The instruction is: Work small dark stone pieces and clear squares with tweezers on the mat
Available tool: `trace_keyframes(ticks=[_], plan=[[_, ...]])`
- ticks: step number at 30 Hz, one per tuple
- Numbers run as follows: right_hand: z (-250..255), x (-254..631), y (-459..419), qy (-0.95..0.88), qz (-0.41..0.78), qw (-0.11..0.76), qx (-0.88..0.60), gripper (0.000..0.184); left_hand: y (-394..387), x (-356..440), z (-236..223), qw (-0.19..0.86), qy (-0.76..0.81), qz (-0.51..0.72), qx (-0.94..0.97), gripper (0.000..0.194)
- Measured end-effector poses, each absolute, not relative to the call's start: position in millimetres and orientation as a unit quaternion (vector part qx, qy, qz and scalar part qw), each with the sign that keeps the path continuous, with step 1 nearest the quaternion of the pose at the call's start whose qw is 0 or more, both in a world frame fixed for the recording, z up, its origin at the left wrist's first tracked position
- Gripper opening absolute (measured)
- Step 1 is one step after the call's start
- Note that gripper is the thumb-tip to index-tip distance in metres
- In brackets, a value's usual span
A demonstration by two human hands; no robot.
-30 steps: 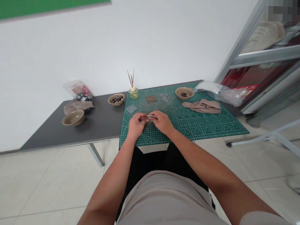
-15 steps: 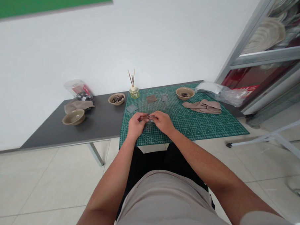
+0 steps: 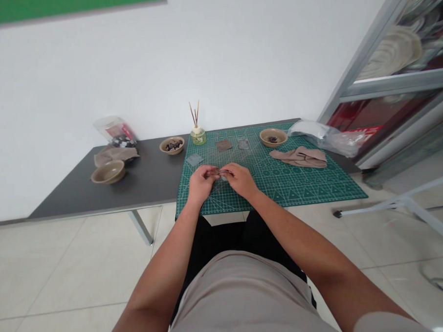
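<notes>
Over the near left part of a green cutting mat (image 3: 272, 180), my hands meet with their fingertips almost touching. My left hand (image 3: 201, 184) is closed in a pinch on something small and brownish, mostly covered by the fingers. My right hand (image 3: 242, 180) also pinches, with a thin dark edge showing at its fingertips; its kind is too small to make out. Just beyond the left hand lies a pale, see-through square (image 3: 195, 159). Farther back are a brown square piece (image 3: 224, 145) and a clear plastic piece (image 3: 243, 144).
A tan bowl (image 3: 264, 139) with dark bits and a crumpled beige cloth (image 3: 304, 159) lie right. A reed diffuser (image 3: 198, 135) stands behind. Leftward are a bowl (image 3: 162, 147) of stones, another bowl (image 3: 108, 173), a cloth (image 3: 114, 154) and a plastic container (image 3: 115, 127). Plastic wrapping (image 3: 329, 135) lies back right.
Both hands keep almost the same place, with only slight movement of the fingers. Nothing else on the table has visibly moved.
</notes>
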State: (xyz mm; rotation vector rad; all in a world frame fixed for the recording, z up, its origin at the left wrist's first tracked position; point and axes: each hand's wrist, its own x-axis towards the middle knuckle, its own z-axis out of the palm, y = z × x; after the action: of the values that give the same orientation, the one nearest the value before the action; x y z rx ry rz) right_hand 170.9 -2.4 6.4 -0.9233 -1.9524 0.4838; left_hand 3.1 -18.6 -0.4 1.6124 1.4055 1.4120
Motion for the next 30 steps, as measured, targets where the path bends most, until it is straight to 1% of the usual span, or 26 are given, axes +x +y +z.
trace_keyframes(ticks=[6, 10, 15, 21, 26, 30], plan=[[5.4, 170.9, -0.8, -0.795, 0.181, 0.446, -0.369, 0.012, -20.3, 4.3, 3.7, 0.290, 0.527, 0.511, 0.614, 0.024], [5.9, 171.3, -2.1, -0.796, 0.182, 0.451, -0.360, 0.011, -19.4, 3.9, 2.3, 0.277, 0.533, 0.527, 0.601, 0.023], [7.2, 170.9, -3.2, -0.780, 0.184, 0.466, -0.375, 0.011, -18.3, 3.3, 0.4, 0.306, 0.518, 0.535, 0.593, 0.025], [8.2, 170.2, -3.2, -0.771, 0.173, 0.482, -0.378, 0.011, -18.1, 2.6, -0.8, 0.303, 0.509, 0.536, 0.602, 0.025], [7.1, 171.0, -2.0, -0.790, 0.180, 0.460, -0.363, 0.012, -18.5, 2.8, -0.2, 0.299, 0.515, 0.527, 0.607, 0.024], [6.7, 171.6, -1.4, -0.777, 0.181, 0.479, -0.366, 0.012, -18.3, 2.6, -0.8, 0.300, 0.510, 0.530, 0.608, 0.024]])
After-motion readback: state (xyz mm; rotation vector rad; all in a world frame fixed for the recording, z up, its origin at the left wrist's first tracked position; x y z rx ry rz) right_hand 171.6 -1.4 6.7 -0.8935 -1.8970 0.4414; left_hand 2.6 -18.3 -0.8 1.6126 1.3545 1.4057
